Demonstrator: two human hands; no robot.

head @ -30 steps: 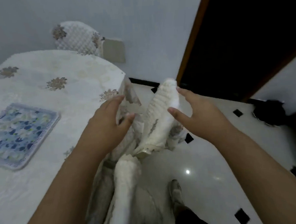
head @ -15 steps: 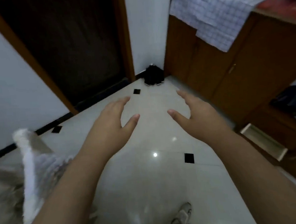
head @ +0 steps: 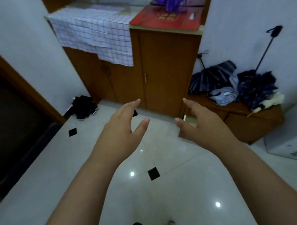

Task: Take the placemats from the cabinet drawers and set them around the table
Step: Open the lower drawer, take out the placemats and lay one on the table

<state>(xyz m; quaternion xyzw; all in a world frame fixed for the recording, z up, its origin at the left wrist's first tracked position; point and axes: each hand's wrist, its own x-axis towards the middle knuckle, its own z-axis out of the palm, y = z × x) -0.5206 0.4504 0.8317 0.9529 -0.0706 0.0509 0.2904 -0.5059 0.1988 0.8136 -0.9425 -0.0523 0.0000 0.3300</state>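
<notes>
both grips released: left hand (head: 122,131), right hand (head: 202,123), facing glossy wooden cabinet (head: 167,67).

A home interior is indicated by a wooden cabinet (head: 159,68), folded umbrellas (head: 238,84) at right, shoes (head: 84,106) and a tiled floor (head: 166,189).

Both hands hang over the white tiled floor (head: 175,189), the left hand (head: 121,131) and right hand (head: 202,124) empty with fingers loosely spread. Beyond them stands a brown cabinet (head: 166,67) with its doors closed; a checked cloth (head: 94,32) drapes its top, and folded umbrellas (head: 233,84) lie to the right.
</notes>
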